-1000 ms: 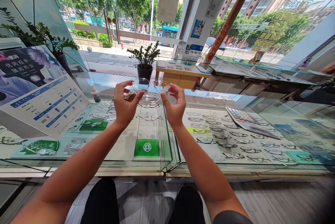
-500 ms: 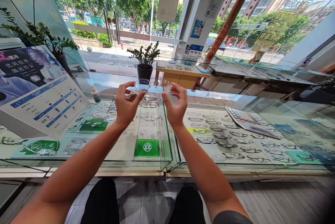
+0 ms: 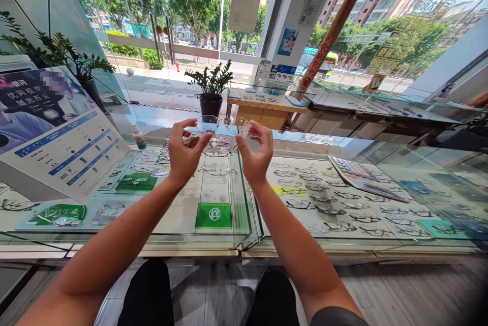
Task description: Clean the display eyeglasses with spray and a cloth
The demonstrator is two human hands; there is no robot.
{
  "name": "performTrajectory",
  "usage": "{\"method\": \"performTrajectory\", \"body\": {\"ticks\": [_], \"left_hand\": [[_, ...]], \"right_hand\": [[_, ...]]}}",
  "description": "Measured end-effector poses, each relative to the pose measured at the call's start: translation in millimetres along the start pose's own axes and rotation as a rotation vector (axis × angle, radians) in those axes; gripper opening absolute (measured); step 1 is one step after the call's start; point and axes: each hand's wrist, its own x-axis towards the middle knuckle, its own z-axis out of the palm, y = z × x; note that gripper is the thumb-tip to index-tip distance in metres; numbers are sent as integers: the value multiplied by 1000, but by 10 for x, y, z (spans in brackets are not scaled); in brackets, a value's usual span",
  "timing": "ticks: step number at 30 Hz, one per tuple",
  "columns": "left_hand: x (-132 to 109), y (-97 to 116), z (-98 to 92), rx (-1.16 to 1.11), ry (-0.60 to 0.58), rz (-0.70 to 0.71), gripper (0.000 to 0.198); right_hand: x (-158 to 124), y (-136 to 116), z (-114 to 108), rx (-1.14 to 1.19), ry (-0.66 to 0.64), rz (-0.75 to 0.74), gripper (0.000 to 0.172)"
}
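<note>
Thin-rimmed eyeglasses (image 3: 221, 121) are held up level above the glass counter, lenses side by side. My left hand (image 3: 186, 149) pinches their left end between thumb and fingers. On the opposite end, my right hand (image 3: 256, 150) has the same kind of pinch. Something brownish, perhaps a cloth, shows within the left hand, mostly hidden by the fingers. Below the hands, several more spectacle frames (image 3: 217, 170) lie inside the display case, near a green card with a white logo (image 3: 214, 214).
A printed cardboard sign (image 3: 76, 158) stands on the counter at left, beside a small spray bottle (image 3: 138, 136). To the right, a calculator (image 3: 364, 179) rests on the glass. Beyond the counter are a potted plant (image 3: 211, 94) and a wooden display table (image 3: 263, 107).
Both hands and the eyeglasses stay practically where they were. Outside the window, a vehicle has come into view behind the slanted post.
</note>
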Motion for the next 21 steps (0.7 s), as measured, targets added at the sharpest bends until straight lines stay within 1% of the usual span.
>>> {"method": "performTrajectory", "body": {"ticks": [5, 10, 16, 21], "left_hand": [[-5, -1, 3, -7, 0, -11, 53], [-7, 5, 5, -14, 3, -20, 53], [2, 23, -12, 50, 36, 31, 52], [11, 58, -25, 106, 67, 114, 49]], "right_hand": [[-5, 16, 2, -58, 0, -43, 43], [-8, 10, 5, -28, 9, -34, 41], [-16, 10, 22, 1, -17, 32, 41], [-30, 31, 34, 2, -35, 57, 41]]}}
